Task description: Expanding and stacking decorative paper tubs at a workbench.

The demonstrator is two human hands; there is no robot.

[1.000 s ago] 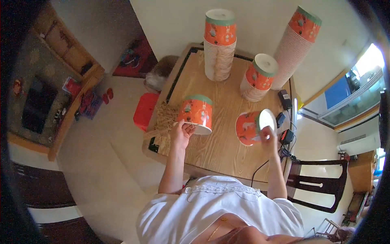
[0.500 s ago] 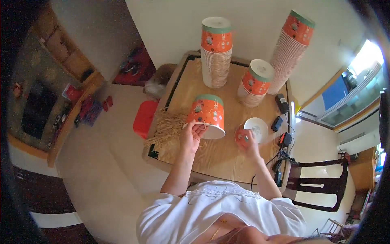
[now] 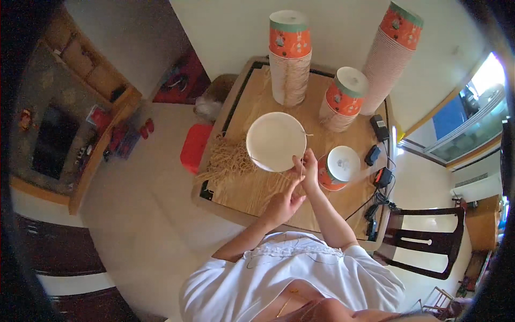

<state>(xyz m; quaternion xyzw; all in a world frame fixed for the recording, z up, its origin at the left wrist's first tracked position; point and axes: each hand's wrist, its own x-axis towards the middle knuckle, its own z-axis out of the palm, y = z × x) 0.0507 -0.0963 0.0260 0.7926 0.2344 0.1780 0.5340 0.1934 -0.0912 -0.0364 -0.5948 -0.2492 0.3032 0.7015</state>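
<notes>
A paper bucket (image 3: 276,141) is tipped over the table with its white inside facing me. Thin tan strands stick out at its rim. My right hand (image 3: 309,173) pinches a strand of twine (image 3: 301,170) beside the bucket's lower right rim. Just below it, my left hand (image 3: 283,206) has its index finger stretched toward the right fingertips, its thumb apart. Left of the bucket lies a pile of tan twine strands (image 3: 229,158). An orange bucket with green trim (image 3: 332,181) rests on the table right of my right hand, its white base showing.
Nested bucket stacks stand at the back: one tall (image 3: 289,70), one short (image 3: 343,99), one leaning tall (image 3: 391,59). Black power adapters (image 3: 379,127) with cables line the table's right edge. A dark chair (image 3: 424,241) is at right, a red stool (image 3: 196,147) at left.
The bucket has turned from its orange side to its open mouth. My right hand has left the orange bucket at right and moved to the tipped one; my left hand has dropped below the rim.
</notes>
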